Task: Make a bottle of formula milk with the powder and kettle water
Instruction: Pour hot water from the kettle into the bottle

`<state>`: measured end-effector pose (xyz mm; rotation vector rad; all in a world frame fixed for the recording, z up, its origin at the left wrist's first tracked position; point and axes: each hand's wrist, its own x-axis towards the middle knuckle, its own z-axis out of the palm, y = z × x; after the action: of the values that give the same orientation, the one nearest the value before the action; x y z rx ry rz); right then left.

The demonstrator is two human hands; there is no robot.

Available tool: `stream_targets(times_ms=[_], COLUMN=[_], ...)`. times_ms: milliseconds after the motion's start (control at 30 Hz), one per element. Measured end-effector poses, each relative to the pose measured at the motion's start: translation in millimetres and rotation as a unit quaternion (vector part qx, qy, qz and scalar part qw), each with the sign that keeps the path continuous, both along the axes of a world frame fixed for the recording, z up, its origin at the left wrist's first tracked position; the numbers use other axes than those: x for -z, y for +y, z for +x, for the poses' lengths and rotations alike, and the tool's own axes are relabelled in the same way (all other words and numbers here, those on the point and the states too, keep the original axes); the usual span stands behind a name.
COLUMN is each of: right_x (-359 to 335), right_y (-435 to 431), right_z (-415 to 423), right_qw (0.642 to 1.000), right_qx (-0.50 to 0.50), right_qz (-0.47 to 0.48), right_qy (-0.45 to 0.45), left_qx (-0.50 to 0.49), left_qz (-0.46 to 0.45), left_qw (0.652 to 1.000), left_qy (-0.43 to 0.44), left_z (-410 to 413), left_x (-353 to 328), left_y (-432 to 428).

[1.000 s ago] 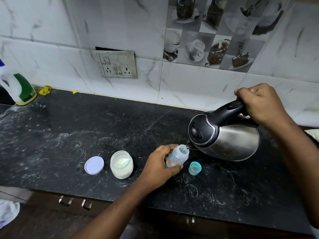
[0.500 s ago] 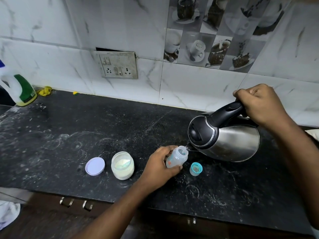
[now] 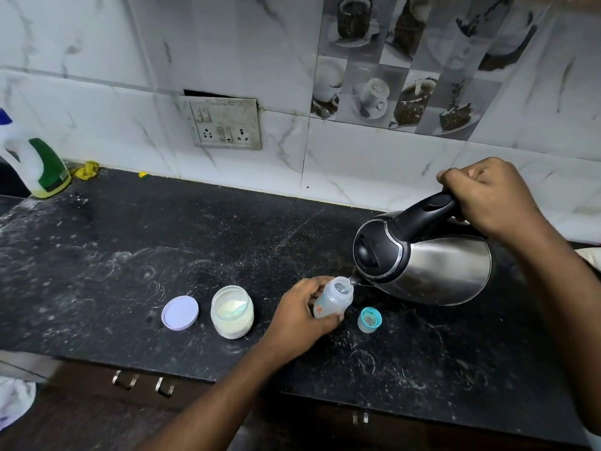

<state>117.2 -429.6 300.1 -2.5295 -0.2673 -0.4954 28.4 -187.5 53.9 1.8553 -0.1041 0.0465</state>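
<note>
On the black counter (image 3: 130, 255), near its front edge, the left hand (image 3: 300, 315) wraps around the bottle (image 3: 333, 299), which tilts with its open mouth up and to the right, toward the kettle (image 3: 422, 255). Thumb lies in front, fingers behind. The right hand (image 3: 491, 196) is fisted on the kettle's black handle, forearm coming in from the right; the kettle tips left, spout touching the bottle's rim. An orange mark on the bottle is too small to read. Just right stands a teal cap (image 3: 369, 319); left, an open powder jar (image 3: 232, 311), then its lid (image 3: 180, 312). At far left stands a jug (image 3: 35, 164) whose green label is unreadable.
</note>
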Motion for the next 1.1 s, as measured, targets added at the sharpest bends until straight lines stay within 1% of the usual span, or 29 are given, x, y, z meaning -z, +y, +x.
stream_targets(times_ms=[300, 1100], right_x=[0, 3], right_y=[4, 3], right_z=[-3, -4], right_qw=[1.000, 1.000], right_qx=[-0.002, 0.000], right_qz=[-0.004, -0.011], right_qy=[-0.004, -0.003], left_qx=[-0.005, -0.004], left_qz=[0.011, 0.006], left_qw=[1.000, 1.000], left_qy=[-0.009, -0.007], left_z=[-4, -11], left_x=[0, -2], left_y=[3, 3])
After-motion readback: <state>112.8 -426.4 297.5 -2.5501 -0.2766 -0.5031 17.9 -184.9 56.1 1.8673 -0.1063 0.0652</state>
